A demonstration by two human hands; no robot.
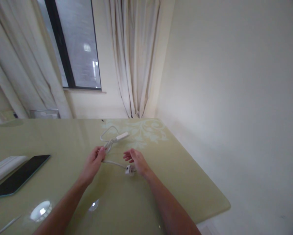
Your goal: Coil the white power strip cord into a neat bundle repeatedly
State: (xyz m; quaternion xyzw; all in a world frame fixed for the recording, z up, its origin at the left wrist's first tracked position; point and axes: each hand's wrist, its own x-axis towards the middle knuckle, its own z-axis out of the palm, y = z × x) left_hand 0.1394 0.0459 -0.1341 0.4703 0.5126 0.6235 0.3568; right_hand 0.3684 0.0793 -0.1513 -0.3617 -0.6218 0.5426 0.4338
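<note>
My left hand (pixel 96 157) is closed around a bundle of white cable (pixel 108 143) above the table. A loop of that cable curves away on the far side, beside a slim white block (pixel 122 136) on the cable. From my left hand a length of cable runs right to a white plug (pixel 130 170) with its pins pointing right. My right hand (pixel 136 159) is just above and beyond the plug, fingers spread and slightly curled, with nothing in them.
The glossy green-beige table (pixel 185 182) meets a white wall on the right. At left lie a dark flat tablet-like panel (pixel 19 178) and a long white object (pixel 5 168). A thin white stick (pixel 8 225) lies at the near left. Curtains (pixel 136 58) and a window stand behind.
</note>
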